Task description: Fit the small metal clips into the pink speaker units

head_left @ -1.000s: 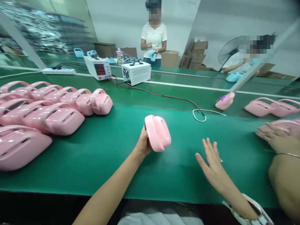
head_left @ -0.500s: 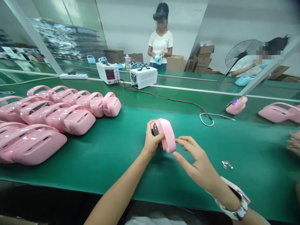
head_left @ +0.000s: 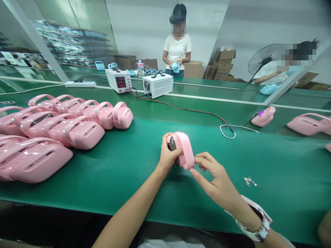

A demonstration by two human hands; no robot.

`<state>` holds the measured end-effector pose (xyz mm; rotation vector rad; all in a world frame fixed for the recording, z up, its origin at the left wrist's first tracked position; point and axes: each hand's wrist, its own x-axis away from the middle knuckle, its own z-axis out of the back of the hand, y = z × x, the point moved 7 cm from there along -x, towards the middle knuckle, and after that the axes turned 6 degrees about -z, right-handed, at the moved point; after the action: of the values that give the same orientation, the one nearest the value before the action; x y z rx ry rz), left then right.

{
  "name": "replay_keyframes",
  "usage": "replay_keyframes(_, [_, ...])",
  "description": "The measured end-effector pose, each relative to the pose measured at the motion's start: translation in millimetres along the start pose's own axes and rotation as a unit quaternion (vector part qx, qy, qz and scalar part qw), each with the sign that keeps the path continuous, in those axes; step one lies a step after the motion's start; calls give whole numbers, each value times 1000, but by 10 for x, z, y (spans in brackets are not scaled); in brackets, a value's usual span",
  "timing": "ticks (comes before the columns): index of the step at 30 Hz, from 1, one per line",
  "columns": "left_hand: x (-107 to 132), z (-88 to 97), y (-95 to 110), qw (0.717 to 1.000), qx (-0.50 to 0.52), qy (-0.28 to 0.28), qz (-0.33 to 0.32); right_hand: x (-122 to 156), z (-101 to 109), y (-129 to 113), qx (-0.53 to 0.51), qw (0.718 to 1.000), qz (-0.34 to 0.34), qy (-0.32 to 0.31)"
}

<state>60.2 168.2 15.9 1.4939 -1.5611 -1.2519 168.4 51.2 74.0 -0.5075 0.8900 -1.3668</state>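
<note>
Head view puts the pink device (head_left: 188, 151) in front of you, near the middle of the green tabletop (head_left: 124, 186), tilted, with its dark panel (head_left: 173, 144) turned toward the left. Your left hand (head_left: 167, 155) has it gripped from the left side, the thumb lying across the body beside the handle. Your right hand (head_left: 218, 181) is loosely curved, thumb and fingers spread apart, with the fingertips right at the device's right and lower edge; you cannot tell from here whether they press on it. You have a watch (head_left: 257, 209) on that wrist. To your right on the tabletop lie some small flat pieces (head_left: 248, 181), close together. To your left stand rows of pink units (head_left: 85, 134) with handles. Farther back you have a power supply (head_left: 121, 82) with a lit red display, a white vented box (head_left: 161, 86) beside it, and a red and black cable (head_left: 191, 110) running right toward a white cable loop (head_left: 227, 137). Across from you, a person in a white shirt (head_left: 177, 48) holds a blue item (head_left: 176, 67).
</note>
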Motion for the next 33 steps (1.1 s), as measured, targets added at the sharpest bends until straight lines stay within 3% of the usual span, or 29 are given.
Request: replay_keyframes(33, [-61,50,0,999,-43,-2,-19,15,-22,-51,24,1000,5,-8])
